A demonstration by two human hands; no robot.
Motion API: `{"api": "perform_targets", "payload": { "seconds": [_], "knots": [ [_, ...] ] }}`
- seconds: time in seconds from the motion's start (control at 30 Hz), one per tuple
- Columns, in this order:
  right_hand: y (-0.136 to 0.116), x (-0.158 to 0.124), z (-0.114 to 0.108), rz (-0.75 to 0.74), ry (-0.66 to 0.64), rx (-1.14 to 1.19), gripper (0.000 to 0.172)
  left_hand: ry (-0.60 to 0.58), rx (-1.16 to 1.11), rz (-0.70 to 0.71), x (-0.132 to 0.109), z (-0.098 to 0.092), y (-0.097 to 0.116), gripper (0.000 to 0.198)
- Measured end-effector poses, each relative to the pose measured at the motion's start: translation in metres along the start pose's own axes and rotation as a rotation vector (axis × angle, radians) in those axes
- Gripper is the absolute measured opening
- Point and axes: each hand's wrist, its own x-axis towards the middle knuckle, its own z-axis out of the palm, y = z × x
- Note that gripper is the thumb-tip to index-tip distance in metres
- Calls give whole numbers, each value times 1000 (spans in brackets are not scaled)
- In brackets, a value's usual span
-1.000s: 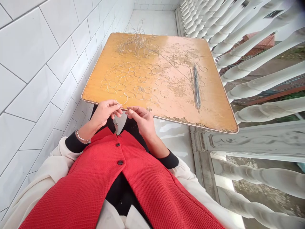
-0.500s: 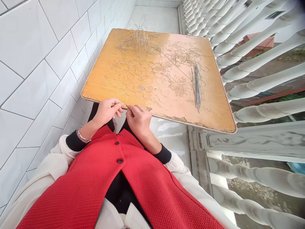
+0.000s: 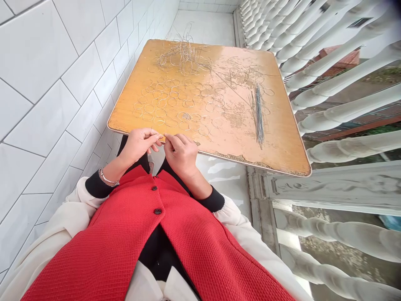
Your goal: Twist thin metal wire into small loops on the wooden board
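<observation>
My left hand [image 3: 140,143] and my right hand [image 3: 181,151] meet at the near edge of the worn table [image 3: 232,125], thumbs and forefingers pinched. Between their almost touching fingertips is a thin wire [image 3: 163,136], of which only a tiny bit shows. Just beyond my fingers, several thin wire rings [image 3: 161,103] lie spread over the orange surface. A small cluster of short wire bits [image 3: 186,116] sits among them.
A tangled heap of wire [image 3: 184,56] rests at the table's far side, with looser loops [image 3: 244,75] beside it. To the right lies a bundle of straight wires [image 3: 258,117]. A tiled wall [image 3: 40,133] flanks the left, a white balustrade [image 3: 341,108] the right.
My two hands have drawn slightly closer together, fingertips nearly meeting. The wire loop that stood above my fingers before no longer shows clearly.
</observation>
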Motion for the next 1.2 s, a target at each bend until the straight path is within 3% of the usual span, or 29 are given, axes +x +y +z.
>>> {"api": "perform_targets", "payload": {
  "seconds": [0.27, 0.43, 0.53, 0.7, 0.83, 1.0, 1.2],
  "knots": [
    [-4, 5, -6, 97, -39, 143, 25, 58, 2, 43, 1, 2, -9, 9],
    [-4, 4, 2, 51, 41, 65, 29, 90, -13, 85, 1, 7, -18, 11],
    [-6, 3, 7, 108, 92, 76, 29, 123, -19, 90, 0, 9, -20, 11],
    [-7, 0, 7, 333, -44, 455, 19, 147, -16, 119, 2, 0, -15, 12],
    [-7, -4, 1, 460, -126, 679, 40, 155, -14, 128, 5, -8, -4, 14],
    [-10, -3, 7, 445, -109, 677, 35, 122, -97, 75, 4, -4, -1, 13],
    [-9, -2, 18, 370, -49, 485, 28, 114, -124, 56, 4, 1, 2, 14]
  ]
}}
